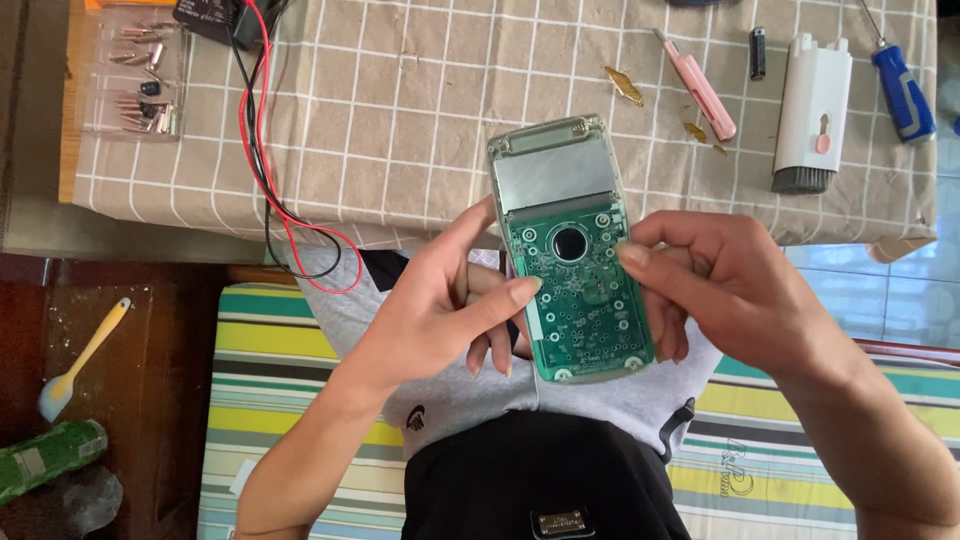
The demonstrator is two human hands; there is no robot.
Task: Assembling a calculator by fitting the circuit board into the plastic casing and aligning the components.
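Observation:
I hold an opened calculator (570,245) over my lap, its back off so the green circuit board and a grey metal panel show. My left hand (440,310) grips its left edge, thumb on the board's left side and fingers underneath. My right hand (715,285) grips the right edge, thumb pressed on the board's right rim. The device stands tilted, its top end toward the table edge.
A checked cloth (400,110) covers the table ahead. On it lie red and black wires (262,150), a clear box of small metal tips (135,75), a pink knife (697,85), a white cleaning brush (812,105), a blue screwdriver (900,90) and gold picks (625,86). A striped cushion (270,370) lies under me.

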